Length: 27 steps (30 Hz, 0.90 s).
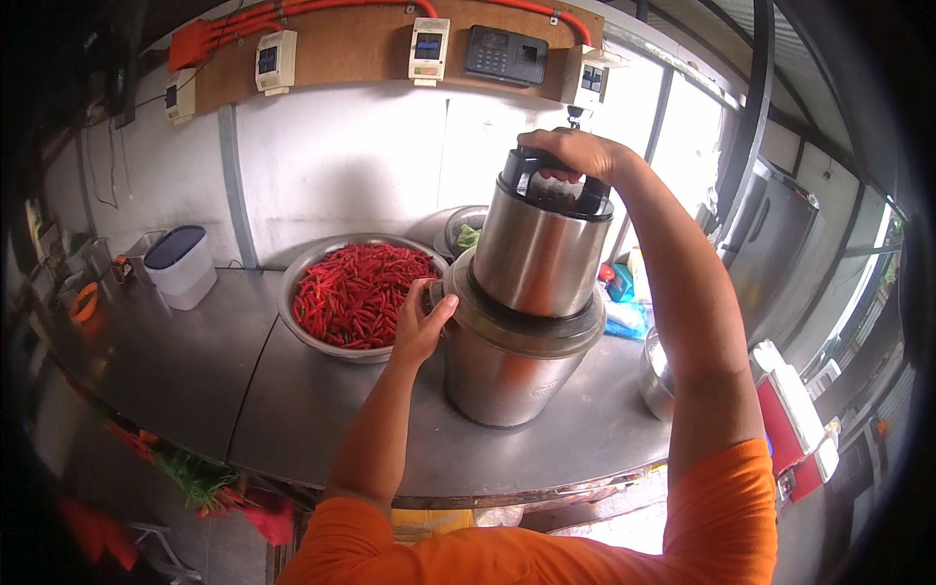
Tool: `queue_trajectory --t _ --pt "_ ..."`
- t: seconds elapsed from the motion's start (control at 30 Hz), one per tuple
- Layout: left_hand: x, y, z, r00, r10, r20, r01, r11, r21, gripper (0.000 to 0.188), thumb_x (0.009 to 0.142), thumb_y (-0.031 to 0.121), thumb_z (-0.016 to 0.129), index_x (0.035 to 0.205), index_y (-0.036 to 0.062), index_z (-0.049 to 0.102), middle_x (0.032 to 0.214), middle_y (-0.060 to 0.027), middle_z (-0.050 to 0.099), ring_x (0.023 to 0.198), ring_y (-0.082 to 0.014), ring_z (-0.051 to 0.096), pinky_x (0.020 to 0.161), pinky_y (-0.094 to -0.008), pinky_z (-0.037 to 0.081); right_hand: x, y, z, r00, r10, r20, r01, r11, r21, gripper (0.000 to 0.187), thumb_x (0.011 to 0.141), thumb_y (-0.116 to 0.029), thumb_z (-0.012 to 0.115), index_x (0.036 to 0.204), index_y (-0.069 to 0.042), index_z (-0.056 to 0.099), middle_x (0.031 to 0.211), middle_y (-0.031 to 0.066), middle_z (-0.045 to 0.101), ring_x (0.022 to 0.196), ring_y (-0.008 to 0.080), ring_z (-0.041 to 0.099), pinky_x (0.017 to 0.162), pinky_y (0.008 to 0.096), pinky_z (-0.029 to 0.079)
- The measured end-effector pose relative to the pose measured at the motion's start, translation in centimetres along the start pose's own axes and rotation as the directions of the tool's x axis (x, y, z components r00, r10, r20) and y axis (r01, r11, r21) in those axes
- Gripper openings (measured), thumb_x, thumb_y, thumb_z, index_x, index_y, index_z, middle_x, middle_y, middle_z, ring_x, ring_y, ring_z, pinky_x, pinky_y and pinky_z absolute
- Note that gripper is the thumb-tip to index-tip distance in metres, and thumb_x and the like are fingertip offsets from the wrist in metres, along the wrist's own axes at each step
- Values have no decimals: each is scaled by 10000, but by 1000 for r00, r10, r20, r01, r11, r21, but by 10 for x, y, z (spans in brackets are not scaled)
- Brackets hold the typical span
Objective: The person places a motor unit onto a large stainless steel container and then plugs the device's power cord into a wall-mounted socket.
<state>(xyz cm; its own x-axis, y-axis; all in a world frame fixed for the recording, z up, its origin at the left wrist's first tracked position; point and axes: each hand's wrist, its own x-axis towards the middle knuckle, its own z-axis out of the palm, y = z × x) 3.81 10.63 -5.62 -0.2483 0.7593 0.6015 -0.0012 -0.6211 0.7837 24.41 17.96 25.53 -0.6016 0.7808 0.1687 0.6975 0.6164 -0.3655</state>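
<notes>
Right hand (575,154): your fingers are wrapped around the black handle (531,156) on top of the motor head (534,249), grasping it from above, arm raised and reaching in from the right. Left hand (422,327): by the left side of the bowl, thumb up, fingers curled at the side grip (436,292); partly hidden, so can't tell how tightly they close. Grinder is in front of you on the steel countertop (322,414): brushed-steel motor head over the see-through lid (546,333), lid over the steel grinder bowl (502,380). Just left of it, a wide metal basin (292,317) heaped with red chilies (356,292). Behind the grinder, another metal bowl (453,232) with something leafy green in it, partly blocked. Right of the grinder, blue plastic bag (624,317) and a steel pot (658,380), the pot partly behind your right arm. Far left on the counter, clear plastic container (185,281) with dark blue lid, orange item (86,300) farther left, too blurred to name. Wall ahead: wooden board (351,49) carrying switch boxes (276,60), orange conduit (361,5) and a black keypad terminal (505,56). Refrigerator (770,229) off right, red-and-white cooler (790,414) nearer you.
</notes>
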Motion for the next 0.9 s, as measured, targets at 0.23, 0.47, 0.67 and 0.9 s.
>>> queue_trajectory --t 0.23,0.47,0.67,0.9 --pt "-1 44 11 895 -446 10 435 869 -236 354 939 207 570 1225 20 480 1019 -59 577 896 -150 554 845 -305 456 -7 6 1 999 -36 -23 39 992 123 495 959 -504 415 784 -104 648 572 -22 511 518 92 455 503 274 358" --pt "0 18 13 951 -284 -121 271 956 -109 354 945 154 535 1256 1 465 1090 -96 562 992 -160 518 899 -309 424 -12 -1 -3 997 -72 -22 74 995 63 491 938 -511 469 853 -78 686 695 -21 603 581 75 507 541 258 413" --pt "0 15 14 948 -296 -118 274 946 -171 406 935 151 544 1292 -18 454 1143 -118 558 1033 -171 513 932 -311 410 -11 -1 -4 997 -67 25 64 993 96 500 908 -526 494 802 -75 683 621 -20 574 543 70 494 526 254 382" --pt "-1 13 15 935 -335 -116 309 931 -195 402 910 241 558 1299 177 481 960 -29 582 672 -89 494 497 -244 337 2 9 -9 995 -90 42 82 983 162 457 859 -570 610 1016 -149 691 672 -23 625 528 35 542 452 200 395"
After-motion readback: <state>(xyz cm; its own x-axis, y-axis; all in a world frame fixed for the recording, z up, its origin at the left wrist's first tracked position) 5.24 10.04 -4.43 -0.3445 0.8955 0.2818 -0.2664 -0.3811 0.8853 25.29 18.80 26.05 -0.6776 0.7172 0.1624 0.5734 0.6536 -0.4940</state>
